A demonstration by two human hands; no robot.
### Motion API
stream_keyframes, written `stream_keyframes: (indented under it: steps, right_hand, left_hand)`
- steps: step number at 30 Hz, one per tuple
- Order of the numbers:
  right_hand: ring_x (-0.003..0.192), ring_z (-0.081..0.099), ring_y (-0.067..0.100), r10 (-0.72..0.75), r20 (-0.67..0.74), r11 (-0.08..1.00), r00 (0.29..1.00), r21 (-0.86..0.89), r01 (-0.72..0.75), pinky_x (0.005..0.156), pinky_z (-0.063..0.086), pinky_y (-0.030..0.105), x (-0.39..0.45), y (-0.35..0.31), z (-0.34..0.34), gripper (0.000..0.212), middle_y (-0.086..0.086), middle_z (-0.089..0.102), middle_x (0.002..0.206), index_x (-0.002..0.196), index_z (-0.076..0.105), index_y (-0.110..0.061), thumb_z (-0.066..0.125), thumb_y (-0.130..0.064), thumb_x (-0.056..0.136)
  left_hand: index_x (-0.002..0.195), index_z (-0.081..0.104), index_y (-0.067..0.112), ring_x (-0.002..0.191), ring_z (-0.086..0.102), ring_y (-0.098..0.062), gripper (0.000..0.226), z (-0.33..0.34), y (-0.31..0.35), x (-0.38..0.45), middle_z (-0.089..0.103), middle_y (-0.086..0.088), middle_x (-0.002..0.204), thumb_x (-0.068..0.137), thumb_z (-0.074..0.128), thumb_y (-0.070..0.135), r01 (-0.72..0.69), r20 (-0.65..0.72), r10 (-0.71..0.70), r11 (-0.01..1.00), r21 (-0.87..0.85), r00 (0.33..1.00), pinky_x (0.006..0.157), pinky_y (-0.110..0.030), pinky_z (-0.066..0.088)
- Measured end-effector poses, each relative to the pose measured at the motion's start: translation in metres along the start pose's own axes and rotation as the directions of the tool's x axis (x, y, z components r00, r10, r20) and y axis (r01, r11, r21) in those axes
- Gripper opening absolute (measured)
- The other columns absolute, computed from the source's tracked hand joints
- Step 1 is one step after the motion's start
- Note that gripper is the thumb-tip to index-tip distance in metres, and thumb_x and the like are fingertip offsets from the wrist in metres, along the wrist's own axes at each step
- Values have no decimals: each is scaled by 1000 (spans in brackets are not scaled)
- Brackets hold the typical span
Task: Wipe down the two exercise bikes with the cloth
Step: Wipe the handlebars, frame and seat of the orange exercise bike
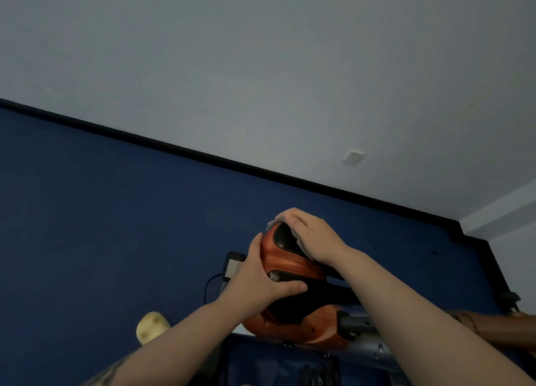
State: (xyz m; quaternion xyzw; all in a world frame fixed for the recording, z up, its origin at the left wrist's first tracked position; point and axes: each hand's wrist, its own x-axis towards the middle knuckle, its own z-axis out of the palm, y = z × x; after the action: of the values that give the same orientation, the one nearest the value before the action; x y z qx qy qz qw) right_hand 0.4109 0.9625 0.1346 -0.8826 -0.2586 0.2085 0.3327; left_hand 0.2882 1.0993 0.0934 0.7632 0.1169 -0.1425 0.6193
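While the head camera looks down at a tilt, both bare forearms reach forward to an orange and black bike saddle (285, 258). The left hand (261, 281) clasps the saddle's near left flank: fingers wrap over the side edge, and the thumb lies across the black perforated panel, so its grip is closed round the saddle. The right hand (311, 237) lies palm-down on the saddle's far right part, fingers fairly straight and together, pressing a pale cloth (275, 219) flat against the surface; its grip is flat and wide, not curled. Only a grey-white fringe of the cloth shows beyond the fingertips and along the palm's lower edge; the rest is hidden beneath the hand. Below the saddle, an orange housing (316, 332) and a grey metal post (365, 326) of the exercise bike are partly covered by the forearms and cut off by the lower edge. A pale rounded object (152, 326) at lower left cannot be identified. A white wall socket (353, 156) sits on the grey wall.
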Motion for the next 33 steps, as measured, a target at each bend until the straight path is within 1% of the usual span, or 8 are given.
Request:
stream_keyframes:
  steps: [4,8,13,17,20,25,29,33]
  right_hand:
    - [124,43,-5,-220,125,949,968,-202,242,104,33,28,5,-8,9,39,-25,57,125,109,65,-46,28,-47,99]
    - [109,56,2,-15,76,999,997,-34,18,100,43,42,13,-5,-3,38,-20,65,108,92,70,-42,32,-41,98]
    - [116,48,-1,-222,259,902,940,-311,299,101,38,41,18,-16,7,37,-26,58,116,97,66,-46,31,-54,93]
    - [106,57,5,-29,225,993,974,-108,55,98,44,44,25,-18,-6,42,-15,65,107,89,70,-39,30,-49,91]
    - [122,45,-6,-181,211,938,961,-256,234,105,38,33,13,-17,5,45,-25,58,123,107,67,-41,24,-50,95]
    - [108,62,10,3,30,996,1000,84,-5,96,44,27,-7,13,-4,32,-9,67,112,128,50,-48,31,-51,102]
    - [123,41,-14,-62,-38,991,997,-120,57,94,36,17,-34,22,4,34,-45,40,131,128,30,-71,28,-64,95]
    - [126,48,3,52,-52,998,997,-17,-53,102,42,31,-45,35,-6,39,-21,49,141,138,38,-55,35,-55,100]
  left_hand:
    - [141,18,40,108,56,2,125,0,-1,3,51,20,123,41,86,69,4,-17,-4,1000,31,1000,96,-27,51]
    - [133,30,37,104,60,1,113,1,0,3,58,17,116,40,86,69,64,-3,-64,998,23,998,94,-31,53]
    - [142,23,36,112,58,-7,123,2,0,5,56,13,125,42,85,69,53,-10,-53,998,27,999,99,-34,50]
    - [131,35,35,106,62,-6,110,1,0,4,60,13,116,40,86,68,89,2,-89,996,1,996,95,-35,52]
    - [131,35,35,108,60,-7,110,-1,1,2,59,13,118,40,85,70,88,-3,-88,996,29,996,96,-36,52]
    - [150,2,43,137,30,-13,135,-2,9,-1,32,9,145,41,73,80,49,-97,-28,975,216,995,114,-46,32]
    - [139,-18,60,141,19,-11,128,-4,14,-8,18,17,153,50,72,76,-58,-64,80,956,287,995,116,-50,27]
    - [144,-12,56,144,7,-2,122,-6,17,-7,-3,27,156,56,69,73,-195,-67,233,914,355,970,118,-49,23]
